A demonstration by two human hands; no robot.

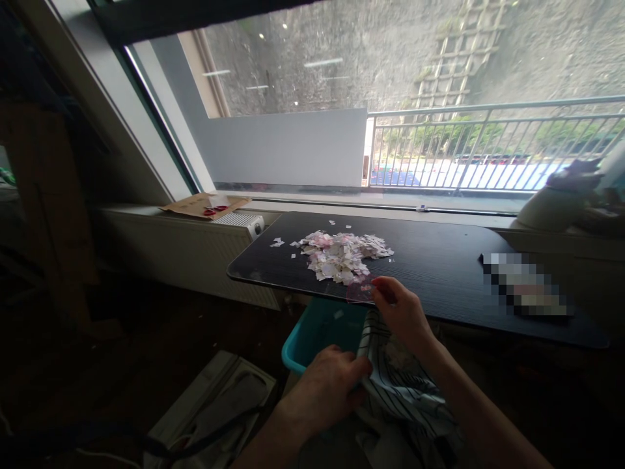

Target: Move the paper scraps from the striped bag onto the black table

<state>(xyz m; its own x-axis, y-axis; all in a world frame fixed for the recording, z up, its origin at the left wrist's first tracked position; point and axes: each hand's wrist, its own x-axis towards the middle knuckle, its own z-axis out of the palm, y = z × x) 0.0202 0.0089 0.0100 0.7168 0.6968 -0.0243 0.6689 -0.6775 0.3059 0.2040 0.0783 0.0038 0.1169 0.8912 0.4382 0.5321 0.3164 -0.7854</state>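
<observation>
A heap of small torn paper scraps [342, 254], mostly white with some pink, lies on the black tabletop [430, 260]. My right hand [403, 309] is closed in a pinch on a thin see-through pink plastic sheet [360, 290]. The sheet overlaps the table's front edge, right by the heap. Lower down, my left hand [332, 378] is closed on the edge of a striped cloth [405, 378], its fingertips partly hidden. Beyond that hand, a turquoise bin [295, 348] stands under the table edge. Pale scraps show faintly in the cloth's fold.
A cardboard piece [190, 205] with red-handled scissors [215, 211] rests on the radiator [195, 254] at left. A blurred-out flat object [525, 283] lies on the table's right. A cat figure [556, 195] sits by the window. On the floor is a pale boxy object [215, 404].
</observation>
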